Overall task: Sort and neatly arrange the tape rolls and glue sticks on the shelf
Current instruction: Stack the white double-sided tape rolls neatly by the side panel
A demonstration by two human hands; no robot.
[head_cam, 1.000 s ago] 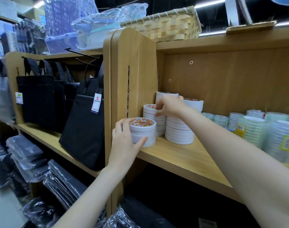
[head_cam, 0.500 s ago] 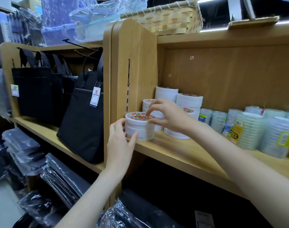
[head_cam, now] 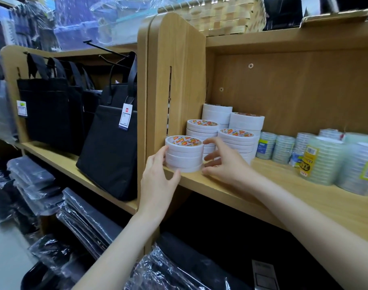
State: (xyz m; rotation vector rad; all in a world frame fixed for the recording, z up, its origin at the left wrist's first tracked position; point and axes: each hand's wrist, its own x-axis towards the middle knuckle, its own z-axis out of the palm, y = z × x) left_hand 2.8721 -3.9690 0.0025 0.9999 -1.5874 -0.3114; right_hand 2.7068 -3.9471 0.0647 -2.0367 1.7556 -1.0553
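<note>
A short stack of white tape rolls (head_cam: 184, 154) with a red-and-yellow label on top stands at the front left corner of the wooden shelf (head_cam: 262, 186). My left hand (head_cam: 158, 176) cups its left side, thumb curled under its front edge. My right hand (head_cam: 224, 163) hovers at the stack's right side with fingers spread, thumb down on the shelf. Behind stand more white tape stacks (head_cam: 202, 130), (head_cam: 236, 142), and two taller ones (head_cam: 247, 121) against the back wall. No glue sticks are visible.
Wrapped stacks of clear tape rolls (head_cam: 323, 160) fill the shelf to the right. The upright side panel (head_cam: 174, 80) closes the shelf on the left. Black tote bags (head_cam: 107, 147) hang beyond it. A wicker basket (head_cam: 220, 15) sits on top.
My right hand came forward from the rear stacks to the right side of the front stack. My left hand stayed on that stack.
</note>
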